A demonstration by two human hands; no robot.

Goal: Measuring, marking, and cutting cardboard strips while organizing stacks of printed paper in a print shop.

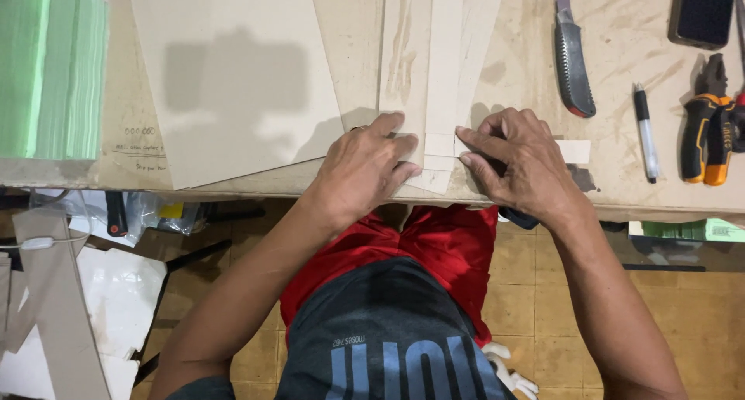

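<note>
A narrow cardboard strip [444, 66] is pressed flat against the worktable [621, 43] at the centre of the frame, its near end reaching the table's front edge. The left hand [365, 171] lies on the boards just left of the strip, fingers spread and flat, closed on nothing. The right hand [518, 163] is set just right of it, fingertips [466, 132] pinching at a short crosswise strip [574, 150] that pokes out from under the hand toward the right. The cardboard is judged light, thin and fairly stiff, yet easily creased and apt to slide on the smooth board; it is best held by pressing down beside its long edges, near the crossing. A large cardboard sheet [233, 74] fills the upper left, beside a green stack [50, 66]. A utility knife [573, 58], a marker pen [646, 132], orange-handled pliers [708, 128] and a dark phone [703, 12] lie well apart at upper right.
</note>
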